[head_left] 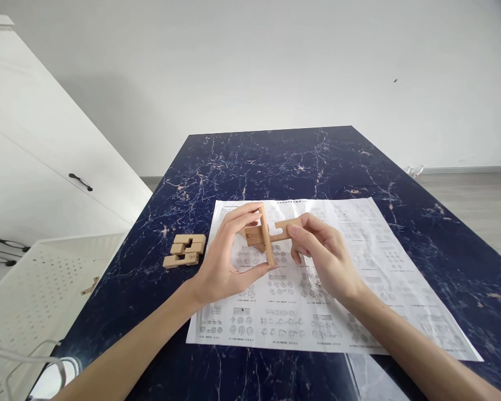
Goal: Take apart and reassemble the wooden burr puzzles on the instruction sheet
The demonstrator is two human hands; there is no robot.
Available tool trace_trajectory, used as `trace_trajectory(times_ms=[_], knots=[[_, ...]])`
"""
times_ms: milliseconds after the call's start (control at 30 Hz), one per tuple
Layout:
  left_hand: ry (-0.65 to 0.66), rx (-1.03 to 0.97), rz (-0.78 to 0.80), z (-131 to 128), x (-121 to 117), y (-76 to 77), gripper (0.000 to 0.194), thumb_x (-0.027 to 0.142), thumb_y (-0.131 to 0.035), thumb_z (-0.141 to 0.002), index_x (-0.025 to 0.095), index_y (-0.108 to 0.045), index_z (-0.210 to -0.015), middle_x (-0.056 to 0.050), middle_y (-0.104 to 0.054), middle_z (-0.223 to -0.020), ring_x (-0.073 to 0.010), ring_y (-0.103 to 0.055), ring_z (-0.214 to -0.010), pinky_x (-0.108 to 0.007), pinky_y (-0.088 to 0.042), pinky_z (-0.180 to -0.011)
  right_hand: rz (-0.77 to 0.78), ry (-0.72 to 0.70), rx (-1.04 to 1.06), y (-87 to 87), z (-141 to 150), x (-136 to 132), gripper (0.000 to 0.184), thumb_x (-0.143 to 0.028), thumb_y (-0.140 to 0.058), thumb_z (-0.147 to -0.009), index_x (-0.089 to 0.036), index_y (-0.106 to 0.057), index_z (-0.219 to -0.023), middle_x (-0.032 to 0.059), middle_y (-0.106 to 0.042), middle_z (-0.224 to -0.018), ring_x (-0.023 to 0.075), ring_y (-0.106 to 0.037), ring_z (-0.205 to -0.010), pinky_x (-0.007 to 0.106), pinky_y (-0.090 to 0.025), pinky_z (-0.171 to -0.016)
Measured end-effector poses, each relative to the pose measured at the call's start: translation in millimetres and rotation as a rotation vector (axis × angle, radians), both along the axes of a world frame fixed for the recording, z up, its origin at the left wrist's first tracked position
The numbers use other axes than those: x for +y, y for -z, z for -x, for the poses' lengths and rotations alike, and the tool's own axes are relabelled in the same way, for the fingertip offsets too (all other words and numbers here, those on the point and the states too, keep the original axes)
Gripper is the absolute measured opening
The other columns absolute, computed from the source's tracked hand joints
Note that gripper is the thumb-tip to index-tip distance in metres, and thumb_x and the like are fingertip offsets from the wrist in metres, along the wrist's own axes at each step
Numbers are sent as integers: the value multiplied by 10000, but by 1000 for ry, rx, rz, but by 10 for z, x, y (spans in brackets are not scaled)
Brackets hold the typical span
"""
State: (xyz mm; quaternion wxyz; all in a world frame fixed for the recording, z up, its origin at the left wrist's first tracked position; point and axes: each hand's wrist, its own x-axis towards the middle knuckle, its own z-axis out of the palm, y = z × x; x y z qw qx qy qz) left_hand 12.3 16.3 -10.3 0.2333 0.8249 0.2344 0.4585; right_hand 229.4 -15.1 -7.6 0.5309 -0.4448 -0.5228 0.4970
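Note:
Above the printed instruction sheet (pixel 350 289), my left hand (pixel 223 259) grips a partly joined wooden puzzle assembly (pixel 266 236) between its fingertips on top and the thumb below. One flat piece of it stands nearly upright, with other pieces crossing behind it. My right hand (pixel 317 245) pinches a notched wooden puzzle piece (pixel 283 236) between thumb and fingers. The notch faces up, and the piece's left end meets the assembly; whether it is slotted in cannot be seen. Left of the sheet, several notched wooden blocks (pixel 187 247) lie side by side on the table.
The dark blue marbled table (pixel 267 161) stands near a pale wall. At the left are a white cabinet (pixel 45 145) with black handles and a white perforated surface (pixel 37 295) bearing a small wooden piece (pixel 91 285). A white cable (pixel 29 356) runs at the lower left.

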Motion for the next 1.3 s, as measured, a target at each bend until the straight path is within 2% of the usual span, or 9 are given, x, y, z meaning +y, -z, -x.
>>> trace_trajectory(times_ms=[567,767,1033,1300], knots=[[-36,-15,11,11,27,70,949,306,-965,-796,316,-439,-1586,-155,-506,-1583,-369,-525,-1462,-570,-562,-1152,22,-1,-6,-11,39,-21,331,-466,-640,-1030,-225,-581,-810,-70,-449,-645,111,-522,-526,294,-416,-516],[3,-8,30,7,23,44,913,290,-936,-834,330,-434,-1595,-135,-506,-1612,-352,-523,-1476,-537,-569,-1151,28,-40,-27,-6,-2,-8,321,-479,-637,-1039,-228,-601,-841,-69,-453,-639,116,-507,-535,308,-401,-532],[-13,-44,25,7,17,64,940,280,-969,-790,311,-457,-1578,-140,-521,-1592,-349,-530,-1468,-509,-585,-1135,12,-13,-13,-7,41,-21,333,-472,-641,-1029,-227,-573,-814,-70,-453,-646,111,-518,-527,297,-415,-522],[-14,-48,35,-5,11,51,927,301,-961,-801,328,-455,-1577,-141,-520,-1597,-361,-526,-1469,-542,-584,-1132,23,-7,-16,-5,27,-31,339,-455,-634,-1039,-230,-555,-797,-67,-448,-652,114,-516,-542,303,-418,-543]])
